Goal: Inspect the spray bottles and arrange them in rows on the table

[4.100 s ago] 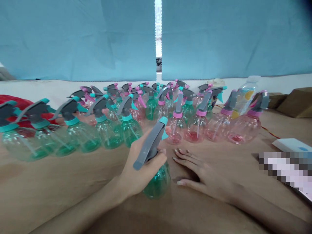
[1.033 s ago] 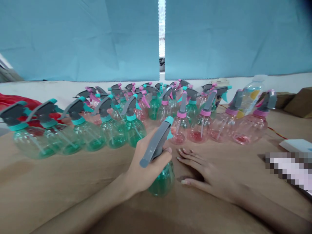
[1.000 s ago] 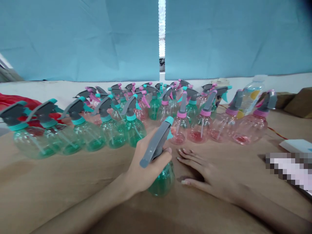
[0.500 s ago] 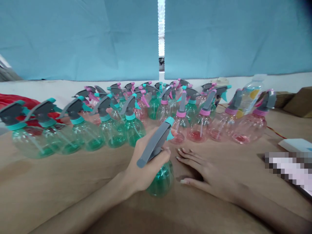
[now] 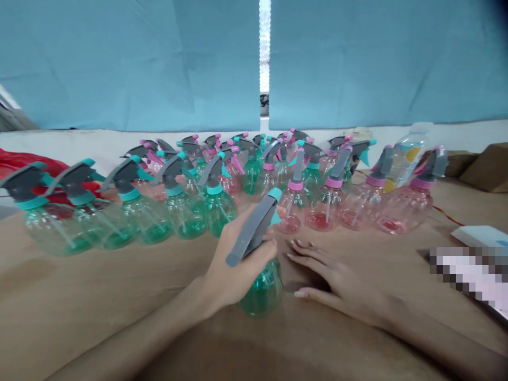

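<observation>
My left hand (image 5: 234, 264) is wrapped round the neck of a green spray bottle (image 5: 262, 291) with a grey and teal spray head, at the centre front of the table. My right hand (image 5: 337, 278) lies on the tabletop just right of that bottle, fingers spread, holding nothing. Behind my left hand, a row of green spray bottles (image 5: 190, 214) runs off to the left. A row of pink spray bottles (image 5: 325, 211) stands behind my right hand.
More spray bottles in both colours crowd the back. A clear bottle with a yellow label (image 5: 410, 153) and a brown box (image 5: 488, 166) are at the back right. A white box (image 5: 482, 235) and a pixelated object (image 5: 468, 275) lie right. Red material (image 5: 35, 164) is at left.
The held spray bottle has shifted very slightly, its spray head a little higher in the view. My right hand stays flat in about the same place.
</observation>
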Action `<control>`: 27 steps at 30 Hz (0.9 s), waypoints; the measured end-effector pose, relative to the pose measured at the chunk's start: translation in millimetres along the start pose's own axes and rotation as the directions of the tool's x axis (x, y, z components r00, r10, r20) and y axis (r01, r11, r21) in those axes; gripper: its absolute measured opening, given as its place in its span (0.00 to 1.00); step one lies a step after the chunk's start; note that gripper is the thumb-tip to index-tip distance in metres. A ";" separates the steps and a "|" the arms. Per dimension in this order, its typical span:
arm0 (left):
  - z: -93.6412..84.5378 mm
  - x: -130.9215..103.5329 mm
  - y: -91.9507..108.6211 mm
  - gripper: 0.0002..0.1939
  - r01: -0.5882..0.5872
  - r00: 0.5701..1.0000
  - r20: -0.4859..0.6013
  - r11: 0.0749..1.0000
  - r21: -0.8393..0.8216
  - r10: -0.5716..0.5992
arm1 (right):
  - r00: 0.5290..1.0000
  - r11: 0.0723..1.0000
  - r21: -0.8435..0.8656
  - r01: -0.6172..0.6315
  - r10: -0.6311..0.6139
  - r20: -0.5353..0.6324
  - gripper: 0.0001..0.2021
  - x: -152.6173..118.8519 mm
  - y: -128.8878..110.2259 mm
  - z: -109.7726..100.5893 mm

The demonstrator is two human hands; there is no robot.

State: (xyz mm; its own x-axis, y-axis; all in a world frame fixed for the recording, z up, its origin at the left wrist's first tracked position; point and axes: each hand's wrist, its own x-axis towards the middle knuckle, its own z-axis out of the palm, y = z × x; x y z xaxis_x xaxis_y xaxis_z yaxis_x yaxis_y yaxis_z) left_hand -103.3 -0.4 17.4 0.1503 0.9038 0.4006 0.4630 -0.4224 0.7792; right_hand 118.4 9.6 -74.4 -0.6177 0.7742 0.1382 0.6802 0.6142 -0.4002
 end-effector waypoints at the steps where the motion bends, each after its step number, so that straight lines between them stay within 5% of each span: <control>1: 1.0 -0.7 0.0 0.04 -0.001 1.000 -0.007 1.000 -0.003 0.001 | 1.000 1.000 0.001 -0.009 0.009 -0.010 0.31 -0.1 -2.5 -1.5; 8: 5.4 -1.3 -2.2 0.06 -0.026 1.000 0.012 0.998 -0.060 0.027 | 0.991 0.994 0.108 -0.009 0.023 -0.130 0.29 5.3 -42.6 -21.3; 16: -1.6 0.0 -4.0 0.25 -0.063 0.996 0.065 0.996 -0.062 0.067 | 0.931 0.996 0.053 0.068 -0.044 -0.363 0.31 34.1 -86.7 -21.3; 22: -18.3 -12.5 -18.0 0.38 -0.057 0.997 0.059 0.998 0.000 0.057 | 0.940 0.999 0.033 0.023 -0.010 -0.342 0.22 48.3 -92.2 -21.9; 27: -36.0 -45.1 -56.5 0.24 -0.028 0.999 0.036 0.980 0.199 0.021 | 0.937 0.996 -0.060 -0.063 0.039 -0.347 0.24 65.3 -78.5 -29.0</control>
State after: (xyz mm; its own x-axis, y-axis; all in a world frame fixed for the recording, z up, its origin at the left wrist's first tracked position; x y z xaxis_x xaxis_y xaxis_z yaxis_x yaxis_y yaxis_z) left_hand -167.7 -19.8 -27.4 0.1912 0.8967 0.3991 0.6236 -0.4250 0.6561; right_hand 36.1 16.4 -7.6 -0.4153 0.8024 0.4286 0.7406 0.5719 -0.3529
